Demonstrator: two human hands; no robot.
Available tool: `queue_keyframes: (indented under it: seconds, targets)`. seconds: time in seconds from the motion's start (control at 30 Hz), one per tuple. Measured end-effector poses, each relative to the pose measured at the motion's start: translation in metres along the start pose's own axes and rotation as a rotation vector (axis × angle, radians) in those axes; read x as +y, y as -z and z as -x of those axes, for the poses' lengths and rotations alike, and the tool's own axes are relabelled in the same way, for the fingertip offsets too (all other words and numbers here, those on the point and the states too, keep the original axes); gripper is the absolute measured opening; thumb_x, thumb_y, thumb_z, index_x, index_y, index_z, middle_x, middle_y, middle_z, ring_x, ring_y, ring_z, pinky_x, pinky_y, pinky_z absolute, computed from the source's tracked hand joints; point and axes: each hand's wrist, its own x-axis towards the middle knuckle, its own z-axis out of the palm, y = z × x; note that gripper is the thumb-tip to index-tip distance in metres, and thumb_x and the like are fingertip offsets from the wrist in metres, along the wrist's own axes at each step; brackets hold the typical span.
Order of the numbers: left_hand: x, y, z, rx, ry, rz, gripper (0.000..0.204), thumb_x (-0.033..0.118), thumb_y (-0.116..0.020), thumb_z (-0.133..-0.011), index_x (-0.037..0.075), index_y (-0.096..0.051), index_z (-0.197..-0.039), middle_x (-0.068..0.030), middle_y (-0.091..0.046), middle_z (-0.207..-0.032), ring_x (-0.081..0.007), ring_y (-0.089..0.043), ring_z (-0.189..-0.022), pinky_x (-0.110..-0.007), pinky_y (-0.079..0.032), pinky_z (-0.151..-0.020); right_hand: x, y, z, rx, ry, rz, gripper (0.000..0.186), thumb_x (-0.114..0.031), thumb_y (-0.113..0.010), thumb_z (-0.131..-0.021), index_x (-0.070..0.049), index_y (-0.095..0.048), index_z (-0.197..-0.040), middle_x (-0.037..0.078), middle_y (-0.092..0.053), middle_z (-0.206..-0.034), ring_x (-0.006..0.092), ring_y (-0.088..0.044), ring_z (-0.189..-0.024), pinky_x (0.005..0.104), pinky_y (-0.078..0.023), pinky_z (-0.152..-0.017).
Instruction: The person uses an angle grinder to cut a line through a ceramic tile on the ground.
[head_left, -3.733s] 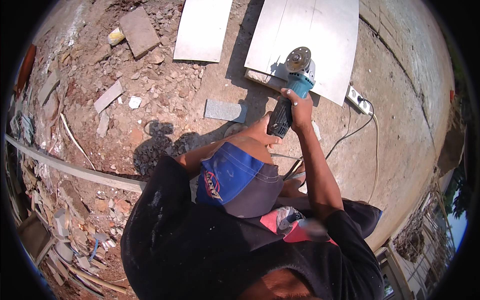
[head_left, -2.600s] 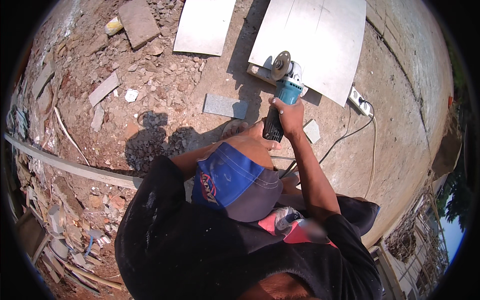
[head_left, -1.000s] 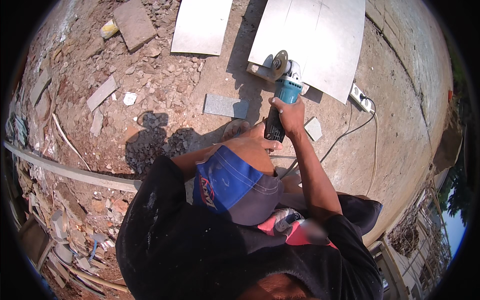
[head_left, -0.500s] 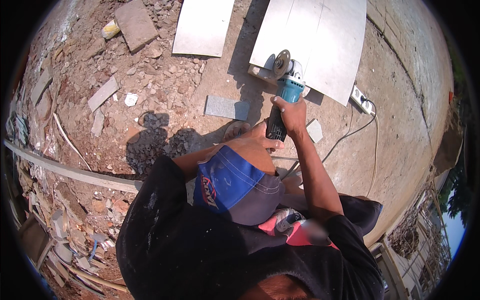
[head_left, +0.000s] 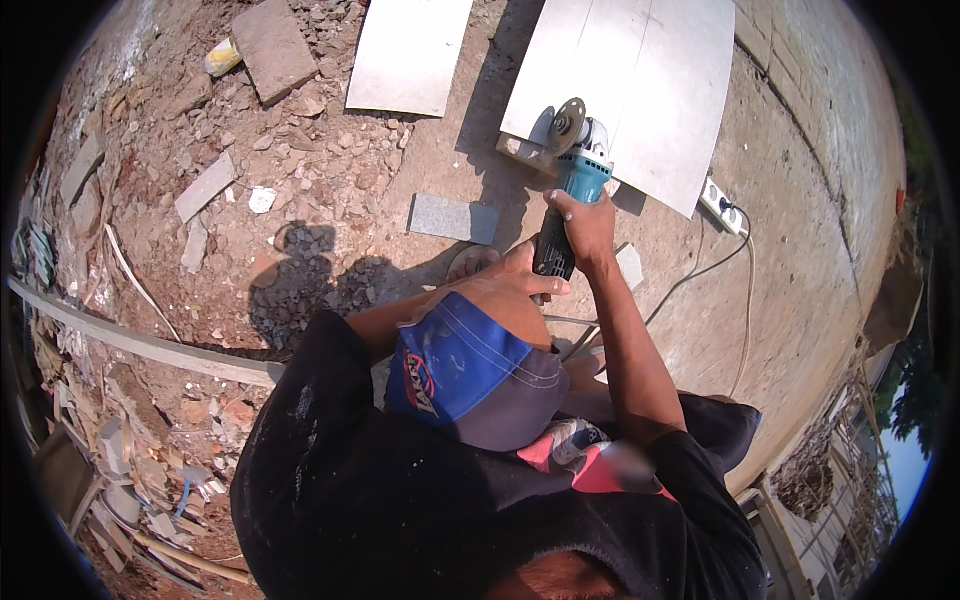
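Note:
My right hand (head_left: 590, 225) is wrapped round the teal front body of an angle grinder (head_left: 583, 178). My left hand (head_left: 525, 272) grips its black rear end, nearer to me. The grinder's round disc (head_left: 567, 124) is tilted on edge, at the near left part of a large pale panel (head_left: 650, 100) with thin straight lines on it. Whether the disc touches the panel, or spins, I cannot tell. A block (head_left: 526, 152) shows under the panel's near left corner.
A second pale panel (head_left: 410, 55) lies to the left. A grey tile piece (head_left: 452, 219) is on the concrete near my foot. On the right sits a white power strip (head_left: 721, 206) with cables running back toward me. Rubble (head_left: 340, 140) and a long strip (head_left: 150, 340) are at left.

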Motion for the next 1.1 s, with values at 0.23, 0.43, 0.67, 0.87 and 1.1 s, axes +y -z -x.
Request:
queue_keyframes:
  seconds: [0.23, 0.43, 0.67, 0.87, 1.1]
  targets:
    - [0.013, 0.0, -0.002, -0.023, 0.023, 0.036, 0.068, 0.03, -0.09, -0.081, 0.005, -0.045, -0.125, -0.0052, -0.058, -0.096, -0.0163, -0.063, -0.08, -0.034, -0.053, -0.07, -0.008, 0.001, -0.003, 0.001, -0.004, 0.013, 0.038, -0.017, -0.082, -0.079, 0.003, -0.063, -0.104, 0.01, -0.069, -0.083, 0.0175, -0.066, -0.066, 0.032, -0.055, -0.062]
    - [0.019, -0.001, -0.005, -0.011, -0.004, 0.068, 0.066, 0.028, -0.09, -0.08, 0.006, -0.046, -0.124, -0.0045, -0.058, -0.094, -0.0157, -0.062, -0.078, -0.034, -0.052, -0.067, -0.007, 0.001, -0.01, 0.005, 0.0, -0.004, 0.037, -0.017, -0.082, -0.078, 0.004, -0.064, -0.103, 0.01, -0.07, -0.083, 0.0174, -0.066, -0.065, 0.0319, -0.055, -0.061]
    - [0.019, 0.0, -0.009, 0.028, -0.072, -0.01, 0.051, 0.027, -0.085, -0.086, 0.002, -0.052, -0.116, -0.0032, -0.062, -0.088, -0.0137, -0.065, -0.075, -0.032, -0.055, -0.066, -0.006, 0.004, -0.021, 0.005, 0.009, 0.024, 0.039, -0.018, -0.083, -0.078, 0.005, -0.064, -0.102, 0.011, -0.07, -0.083, 0.0177, -0.065, -0.064, 0.0325, -0.055, -0.062]
    - [0.026, -0.001, -0.013, 0.013, -0.119, 0.026, 0.054, 0.027, -0.084, -0.085, 0.003, -0.051, -0.12, -0.0036, -0.062, -0.09, -0.0141, -0.066, -0.075, -0.031, -0.055, -0.065, -0.012, 0.004, -0.024, 0.009, 0.008, 0.031, 0.04, -0.02, -0.083, -0.077, 0.004, -0.065, -0.103, 0.01, -0.07, -0.084, 0.0172, -0.065, -0.066, 0.0322, -0.054, -0.062]
    - [0.04, 0.001, -0.015, -0.016, -0.119, 0.032, 0.056, 0.025, -0.085, -0.084, 0.004, -0.048, -0.12, -0.0027, -0.059, -0.091, -0.0123, -0.062, -0.074, -0.03, -0.053, -0.065, -0.01, 0.005, -0.034, 0.021, 0.033, 0.04, 0.039, -0.018, -0.083, -0.077, 0.003, -0.064, -0.104, 0.009, -0.068, -0.083, 0.0164, -0.063, -0.065, 0.0326, -0.053, -0.06]
